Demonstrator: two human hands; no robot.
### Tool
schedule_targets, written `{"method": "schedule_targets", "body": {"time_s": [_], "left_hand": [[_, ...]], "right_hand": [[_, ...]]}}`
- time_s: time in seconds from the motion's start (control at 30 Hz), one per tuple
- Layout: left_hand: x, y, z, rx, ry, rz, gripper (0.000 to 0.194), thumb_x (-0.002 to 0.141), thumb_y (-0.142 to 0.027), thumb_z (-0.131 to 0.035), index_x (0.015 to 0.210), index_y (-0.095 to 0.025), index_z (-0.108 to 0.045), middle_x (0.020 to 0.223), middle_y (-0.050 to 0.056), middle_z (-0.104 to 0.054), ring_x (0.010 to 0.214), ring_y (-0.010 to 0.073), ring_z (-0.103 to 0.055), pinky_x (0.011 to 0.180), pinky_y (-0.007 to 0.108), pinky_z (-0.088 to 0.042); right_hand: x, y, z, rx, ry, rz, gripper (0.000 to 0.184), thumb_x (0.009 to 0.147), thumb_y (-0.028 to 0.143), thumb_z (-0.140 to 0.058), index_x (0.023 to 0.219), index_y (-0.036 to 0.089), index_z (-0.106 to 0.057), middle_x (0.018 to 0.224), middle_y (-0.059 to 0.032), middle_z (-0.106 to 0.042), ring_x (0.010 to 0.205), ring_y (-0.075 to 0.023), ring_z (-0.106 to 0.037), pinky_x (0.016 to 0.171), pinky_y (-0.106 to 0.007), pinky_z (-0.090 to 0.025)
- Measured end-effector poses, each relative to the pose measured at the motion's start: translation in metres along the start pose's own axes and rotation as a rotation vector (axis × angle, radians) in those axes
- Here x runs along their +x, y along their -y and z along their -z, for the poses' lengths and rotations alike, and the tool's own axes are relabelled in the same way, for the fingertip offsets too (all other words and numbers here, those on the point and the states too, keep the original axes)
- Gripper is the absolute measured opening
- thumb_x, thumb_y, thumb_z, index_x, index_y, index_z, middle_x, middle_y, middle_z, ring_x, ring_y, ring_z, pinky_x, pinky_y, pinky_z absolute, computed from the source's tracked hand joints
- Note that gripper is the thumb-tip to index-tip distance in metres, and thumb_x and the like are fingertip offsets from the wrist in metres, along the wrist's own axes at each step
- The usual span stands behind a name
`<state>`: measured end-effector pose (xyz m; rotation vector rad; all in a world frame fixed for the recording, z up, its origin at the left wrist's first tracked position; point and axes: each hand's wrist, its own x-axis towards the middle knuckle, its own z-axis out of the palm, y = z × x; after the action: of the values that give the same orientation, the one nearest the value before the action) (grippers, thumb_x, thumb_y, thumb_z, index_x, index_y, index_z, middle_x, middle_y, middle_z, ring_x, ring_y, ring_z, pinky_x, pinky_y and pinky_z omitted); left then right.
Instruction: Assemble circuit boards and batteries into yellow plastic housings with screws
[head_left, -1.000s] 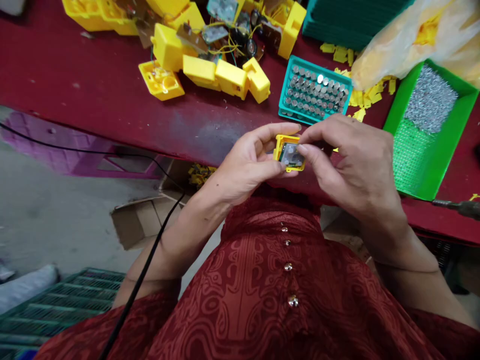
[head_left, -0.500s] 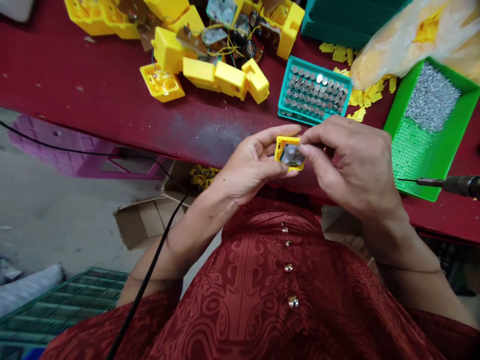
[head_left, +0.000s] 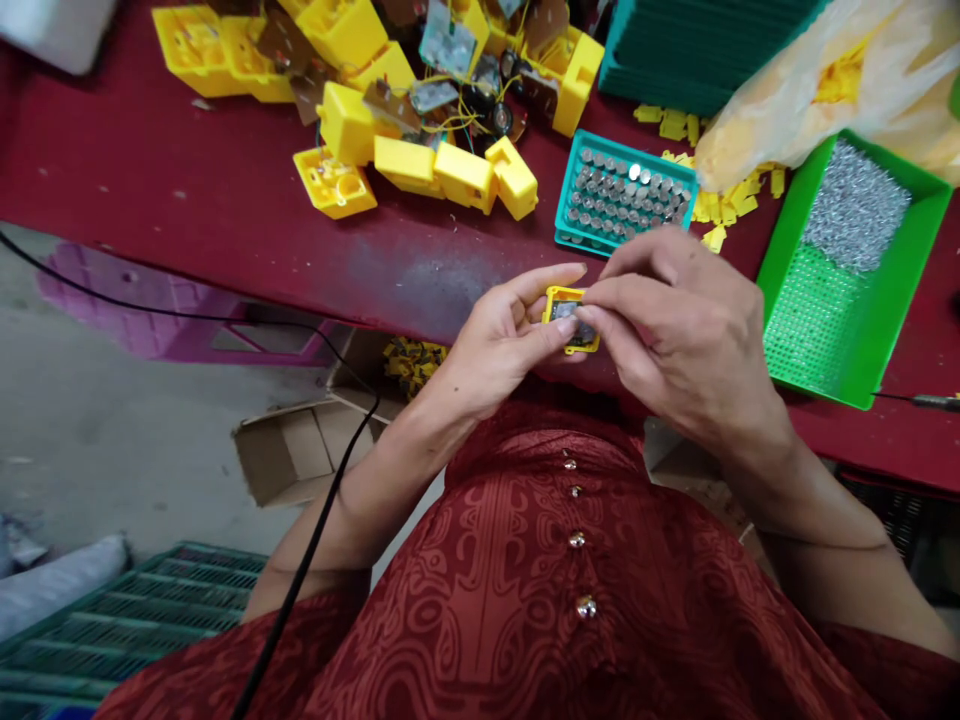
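My left hand (head_left: 510, 330) is closed around a small yellow plastic case (head_left: 551, 296) with its open side up. Inside the case lies a grey-green circuit board (head_left: 568, 311), and my left thumb rests over its lower part. Thumb and forefinger of my right hand (head_left: 679, 335) come together at the board's right side, over the case edge. Whatever they may pinch is hidden behind the fingertips. Just beyond my hands, a teal tray (head_left: 562, 222) holds rows of round silver cells.
Yellow housings (head_left: 405, 163) with wires and boards are heaped at the back left. On the right stand a green basket (head_left: 874, 345) of small metal screws, a screwdriver tip (head_left: 919, 401) and a plastic bag (head_left: 739, 125). A black cable (head_left: 330, 500) crosses over my left forearm.
My right hand has shifted slightly left, its fingertips further over the case. My left thumb has slid up onto the board. The screwdriver at the right now shows less in view.
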<state>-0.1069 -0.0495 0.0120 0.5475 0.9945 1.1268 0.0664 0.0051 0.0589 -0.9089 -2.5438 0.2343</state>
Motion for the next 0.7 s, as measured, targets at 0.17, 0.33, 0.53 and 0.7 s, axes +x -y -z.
{"method": "schedule_targets", "body": {"time_s": [0.17,0.33,0.53,0.7], "left_hand": [[0.000,0.004,0.004,-0.001,-0.001,-0.020,0.049,0.081,-0.028,-0.088,0.126,-0.021,-0.070,0.111,0.005,-0.079,0.100,0.0225,-0.079,0.076,0.030,-0.070],[0.002,0.006,0.003,0.028,-0.006,-0.021,0.047,0.084,-0.027,-0.084,0.127,-0.019,-0.068,0.110,0.005,-0.079,0.098,0.0197,-0.079,0.078,0.028,-0.069],[0.001,0.004,-0.001,-0.009,-0.043,0.014,0.044,0.084,-0.023,-0.080,0.126,-0.019,-0.069,0.103,0.003,-0.078,0.090,0.0172,-0.077,0.078,0.029,-0.069],[-0.001,-0.002,-0.006,-0.060,-0.098,0.058,0.037,0.082,-0.021,-0.078,0.119,-0.020,-0.073,0.103,0.003,-0.077,0.091,0.0176,-0.076,0.077,0.029,-0.068]], "right_hand": [[-0.007,-0.001,-0.008,0.114,-0.042,-0.022,0.016,0.105,0.018,-0.058,0.103,0.022,-0.073,0.098,-0.0053,-0.071,0.093,-0.0165,-0.068,0.081,-0.033,-0.060],[-0.013,-0.004,-0.018,0.058,-0.165,-0.002,0.011,0.101,0.017,-0.064,0.102,0.017,-0.075,0.093,-0.0060,-0.070,0.087,-0.0147,-0.065,0.075,-0.029,-0.056],[-0.016,0.000,-0.024,0.083,-0.159,-0.046,0.018,0.104,0.020,-0.058,0.098,0.018,-0.074,0.092,-0.0058,-0.069,0.087,-0.0151,-0.064,0.076,-0.029,-0.052],[-0.020,0.004,-0.028,0.062,-0.210,-0.093,0.016,0.104,0.019,-0.058,0.105,0.022,-0.074,0.095,-0.0055,-0.070,0.088,-0.0160,-0.064,0.078,-0.031,-0.054]]}}
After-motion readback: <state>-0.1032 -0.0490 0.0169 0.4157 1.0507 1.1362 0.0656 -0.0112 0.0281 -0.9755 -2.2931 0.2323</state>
